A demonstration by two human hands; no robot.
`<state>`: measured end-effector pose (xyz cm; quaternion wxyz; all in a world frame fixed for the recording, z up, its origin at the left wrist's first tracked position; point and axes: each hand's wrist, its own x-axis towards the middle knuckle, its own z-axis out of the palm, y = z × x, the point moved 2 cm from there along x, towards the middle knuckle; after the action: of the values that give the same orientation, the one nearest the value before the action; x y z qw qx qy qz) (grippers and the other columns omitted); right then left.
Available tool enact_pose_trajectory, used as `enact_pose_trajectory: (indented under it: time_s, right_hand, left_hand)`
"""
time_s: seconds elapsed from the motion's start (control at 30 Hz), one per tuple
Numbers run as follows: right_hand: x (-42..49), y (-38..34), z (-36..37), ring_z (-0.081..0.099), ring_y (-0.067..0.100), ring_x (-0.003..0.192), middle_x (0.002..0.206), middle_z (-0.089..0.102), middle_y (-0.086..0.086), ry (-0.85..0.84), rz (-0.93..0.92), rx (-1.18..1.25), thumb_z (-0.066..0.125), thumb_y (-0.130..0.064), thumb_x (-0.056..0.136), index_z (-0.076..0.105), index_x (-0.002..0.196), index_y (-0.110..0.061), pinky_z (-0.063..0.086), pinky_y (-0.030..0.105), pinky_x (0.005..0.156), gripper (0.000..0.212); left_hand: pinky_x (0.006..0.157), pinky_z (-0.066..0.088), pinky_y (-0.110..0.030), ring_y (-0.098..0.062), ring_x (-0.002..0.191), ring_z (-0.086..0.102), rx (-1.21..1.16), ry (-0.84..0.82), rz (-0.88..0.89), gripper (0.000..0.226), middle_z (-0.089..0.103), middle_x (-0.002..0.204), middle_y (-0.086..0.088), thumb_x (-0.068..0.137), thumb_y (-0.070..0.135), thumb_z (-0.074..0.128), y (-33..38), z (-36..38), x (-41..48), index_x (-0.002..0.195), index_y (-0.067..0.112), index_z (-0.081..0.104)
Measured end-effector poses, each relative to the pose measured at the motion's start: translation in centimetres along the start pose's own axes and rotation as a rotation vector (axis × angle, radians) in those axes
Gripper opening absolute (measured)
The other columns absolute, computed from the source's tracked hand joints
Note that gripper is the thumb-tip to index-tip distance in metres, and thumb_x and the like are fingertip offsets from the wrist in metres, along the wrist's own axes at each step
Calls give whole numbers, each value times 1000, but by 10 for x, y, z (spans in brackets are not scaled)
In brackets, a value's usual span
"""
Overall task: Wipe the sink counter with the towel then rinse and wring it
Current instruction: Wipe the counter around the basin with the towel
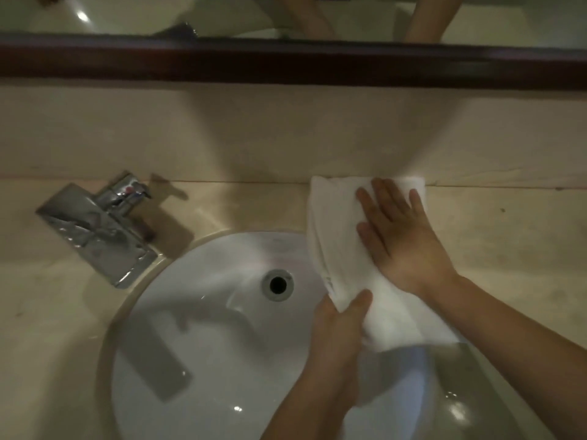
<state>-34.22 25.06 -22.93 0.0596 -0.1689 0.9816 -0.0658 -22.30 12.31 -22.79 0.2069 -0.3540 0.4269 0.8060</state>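
Nearest the camera, the person's two bare forearms are reaching in from the lower right over the basin. Proceeding left to right from there: the chrome faucet (101, 227) is standing on the counter (508, 236) at the left, its spout pointing toward the basin; no water is seen running from it. The white sink (197, 312) is lying open at centre, holding nothing but its drain (277, 284); whether a film of water is sitting in it cannot be told.

The left hand (340, 325) is gripping the near end of the towel (336, 236), thumb over the cloth, just above the basin's right side. The towel itself is lying as a long folded strip, its far end against the back wall, its middle crossing the sink rim, its near end bunched in that left hand. The right hand (397, 236) is lying flat and open on it, palm down, fingers spread, pressing rather than grasping.

Judgement: wiping is under way; rinsing and wringing are not yet begun. The cloth is looking soft, limp and light, offering no stiffness; it should be gathering heavier and slacker once wetted. Best holds are appearing to be the two ends, for twisting.
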Motion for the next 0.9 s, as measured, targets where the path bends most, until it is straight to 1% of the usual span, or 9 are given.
enact_pose_trajectory:
  time_s: [0.13, 0.23, 0.37, 0.47, 0.53, 0.67, 0.73, 0.8, 0.9]
  right_hand:
    - [15, -40, 2, 16, 30, 161, 172, 23, 17, -16, -23, 17, 11, -45, 105, 25, 163, -11, 7, 55, 130, 69]
    - [36, -88, 6, 11, 25, 162, 173, 19, 11, -43, -92, 86, 9, -48, 102, 23, 164, -16, 2, 52, 131, 71]
    - [65, -169, 20, 13, 23, 162, 172, 25, 10, -4, -130, 163, 13, -46, 104, 28, 163, -18, -3, 47, 131, 67]
    - [73, -194, 24, 13, 22, 162, 172, 26, 9, 19, -64, 173, 15, -44, 107, 26, 164, -18, -5, 46, 131, 63]
    - [73, -191, 23, 12, 19, 162, 173, 24, 5, 23, -42, 164, 18, -42, 109, 25, 164, -20, -3, 44, 131, 60]
    - [70, -178, 10, 9, 12, 161, 174, 20, -4, -47, 18, 188, 19, -46, 109, 22, 165, -26, -2, 42, 131, 59]
    - [64, -158, 1, 3, 11, 162, 175, 12, -7, -113, 68, 203, 18, -48, 109, 16, 166, -29, -2, 43, 131, 60]
    - [51, -119, -10, -2, 11, 162, 176, 4, -8, -170, 133, 215, 16, -49, 109, 11, 166, -29, -2, 44, 131, 61]
    - [15, -42, -20, -6, 14, 162, 176, -2, -5, -242, 194, 167, -5, -62, 99, 7, 167, -28, 0, 48, 131, 76]
  left_hand:
    - [102, 55, -45, -25, 113, 72, -173, -48, 15, 36, 76, 122, -8, 99, 5, 58, 23, -25, -7, 133, 15, 62]
    - [92, 61, -43, -29, 109, 74, -281, 16, 30, 38, 76, 120, -13, 98, 6, 56, 40, -55, -16, 134, 13, 62]
    - [86, 63, -43, -31, 103, 76, -320, 119, 102, 31, 77, 116, -18, 99, 8, 54, 77, -110, -24, 129, 7, 64]
    - [94, 59, -44, -27, 104, 76, -271, 124, 129, 30, 77, 117, -15, 99, 10, 55, 97, -131, -24, 127, 9, 66]
    - [98, 55, -44, -26, 107, 75, -246, 109, 112, 33, 76, 119, -14, 99, 11, 56, 100, -129, -25, 130, 9, 65]
    - [97, 56, -45, -26, 107, 75, -301, 68, 86, 35, 76, 120, -15, 100, 15, 55, 96, -106, -33, 133, 9, 64]
    - [88, 63, -43, -25, 102, 77, -329, 42, 49, 32, 76, 118, -15, 100, 14, 54, 89, -90, -36, 130, 9, 66]
    - [83, 64, -42, -25, 106, 75, -326, -18, -5, 34, 75, 122, -13, 100, 14, 55, 78, -64, -38, 133, 13, 64]
    - [87, 63, -45, -27, 115, 71, -215, -139, -83, 37, 73, 128, -10, 101, 15, 53, 48, -11, -35, 138, 17, 60]
